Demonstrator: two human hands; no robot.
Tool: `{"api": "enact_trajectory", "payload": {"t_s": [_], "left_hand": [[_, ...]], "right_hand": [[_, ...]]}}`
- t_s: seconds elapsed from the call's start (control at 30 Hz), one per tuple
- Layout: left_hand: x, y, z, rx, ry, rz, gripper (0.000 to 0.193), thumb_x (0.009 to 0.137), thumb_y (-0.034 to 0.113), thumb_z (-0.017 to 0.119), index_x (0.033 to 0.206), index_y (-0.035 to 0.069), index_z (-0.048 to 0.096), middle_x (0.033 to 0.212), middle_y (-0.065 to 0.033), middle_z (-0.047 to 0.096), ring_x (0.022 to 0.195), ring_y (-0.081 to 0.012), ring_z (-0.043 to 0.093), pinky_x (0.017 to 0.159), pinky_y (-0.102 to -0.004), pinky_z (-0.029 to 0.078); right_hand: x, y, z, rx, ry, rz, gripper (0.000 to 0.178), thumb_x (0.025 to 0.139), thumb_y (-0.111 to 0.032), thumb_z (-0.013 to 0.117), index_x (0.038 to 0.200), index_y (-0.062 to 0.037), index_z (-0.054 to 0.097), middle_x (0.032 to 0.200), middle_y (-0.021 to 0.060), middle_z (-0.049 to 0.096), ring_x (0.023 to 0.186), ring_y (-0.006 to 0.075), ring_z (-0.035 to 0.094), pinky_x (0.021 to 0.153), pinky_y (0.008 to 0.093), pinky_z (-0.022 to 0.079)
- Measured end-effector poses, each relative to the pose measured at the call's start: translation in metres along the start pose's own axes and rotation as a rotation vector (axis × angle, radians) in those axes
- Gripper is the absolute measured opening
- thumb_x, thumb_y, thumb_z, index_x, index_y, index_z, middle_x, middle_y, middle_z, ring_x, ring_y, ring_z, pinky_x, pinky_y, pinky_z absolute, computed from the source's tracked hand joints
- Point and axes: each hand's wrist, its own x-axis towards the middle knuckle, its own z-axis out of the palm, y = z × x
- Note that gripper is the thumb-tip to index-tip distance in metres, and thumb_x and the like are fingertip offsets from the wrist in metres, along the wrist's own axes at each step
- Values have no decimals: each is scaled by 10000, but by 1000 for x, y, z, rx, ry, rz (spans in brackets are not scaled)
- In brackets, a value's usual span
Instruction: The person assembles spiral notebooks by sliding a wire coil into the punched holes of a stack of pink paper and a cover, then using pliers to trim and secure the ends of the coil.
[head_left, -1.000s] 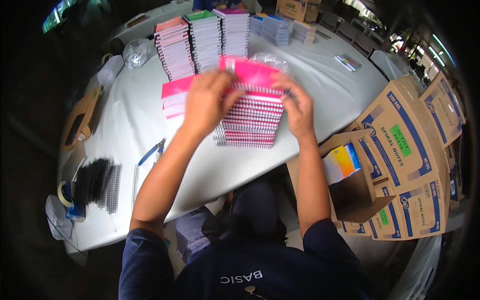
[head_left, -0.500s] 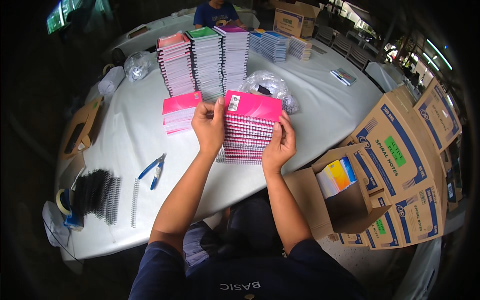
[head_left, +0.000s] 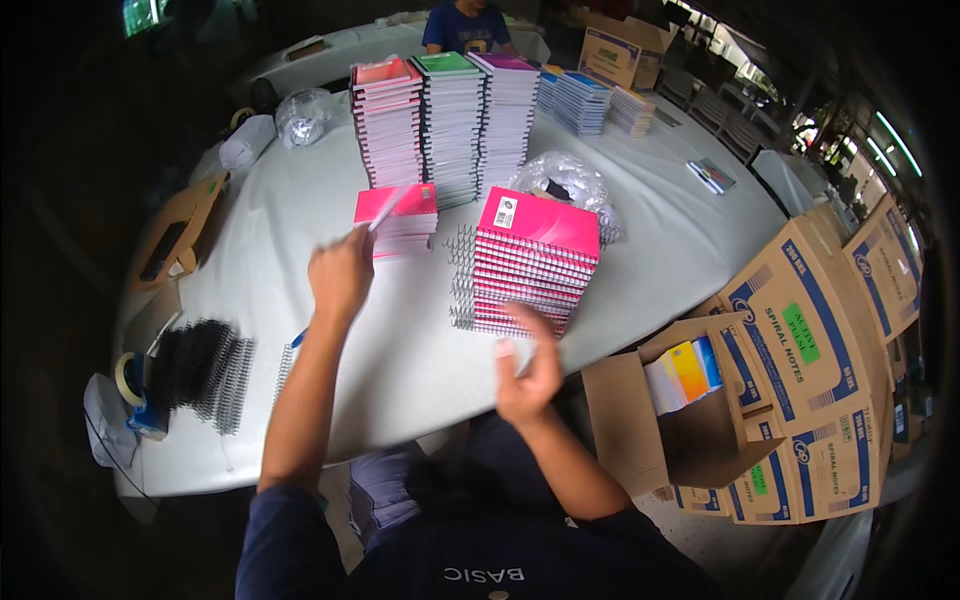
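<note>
My left hand (head_left: 342, 272) is closed on a thin pink notebook (head_left: 388, 208), seen nearly edge-on and blurred, at the left side of a short stack of pink notebooks (head_left: 408, 222). To the right stands a taller pile of pink spiral notebooks (head_left: 545, 222), with loose coil ends sticking out at its left. My right hand (head_left: 530, 372) hangs just in front of that pile, thumb and fingers apart, holding nothing. Black wire coils (head_left: 205, 375) lie at the table's left. The blue pliers (head_left: 299, 339) are mostly hidden behind my left forearm.
Tall notebook stacks with red (head_left: 388, 125), green (head_left: 450, 130) and purple (head_left: 508, 120) covers stand farther back. A clear plastic bag (head_left: 575, 185) lies behind the pink pile. An open carton (head_left: 625, 425) and several boxes fill the right. A person (head_left: 465, 28) sits across the table.
Both hands have left the taller pink pile. My left hand moved left to the short stack and took hold of a notebook; my right hand drew back and opened.
</note>
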Motion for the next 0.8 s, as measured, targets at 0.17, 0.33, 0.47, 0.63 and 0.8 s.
{"api": "enact_trajectory", "payload": {"t_s": [0.17,0.33,0.47,0.63,0.8], "left_hand": [[-130,56,-57,-859,-288,-310,185,911,140,529,850,14,649,779,-171,624,733,-296,602,654,-364,465],[-147,-24,-50,-371,214,-293,184,835,103,597,1002,28,609,898,-138,594,898,-303,539,806,-388,401],[-168,-111,-31,266,47,-302,262,837,152,595,1077,48,575,877,-136,595,855,-321,559,768,-427,419],[-144,-68,-55,-746,-199,-477,221,954,230,503,964,15,555,764,-81,543,697,-168,508,670,-299,425],[-144,-44,-49,-914,-512,-231,291,955,287,519,905,4,566,708,-45,514,685,-108,452,655,-260,405]], "right_hand": [[-25,-29,63,-93,-232,95,636,725,30,653,1317,28,420,1352,218,423,1239,420,420,994,484,381],[-30,-1,39,426,-311,468,232,845,39,583,1069,7,629,1061,114,646,970,185,614,850,285,477],[-40,25,30,637,-549,821,228,875,-40,600,1089,37,622,1054,90,641,975,118,577,876,266,458],[-42,31,28,561,-562,778,268,875,-54,612,1124,43,612,1067,79,645,973,104,572,880,256,457],[-45,27,28,558,-489,774,244,865,-16,614,1102,42,627,1013,75,665,893,99,599,831,238,481]]}}
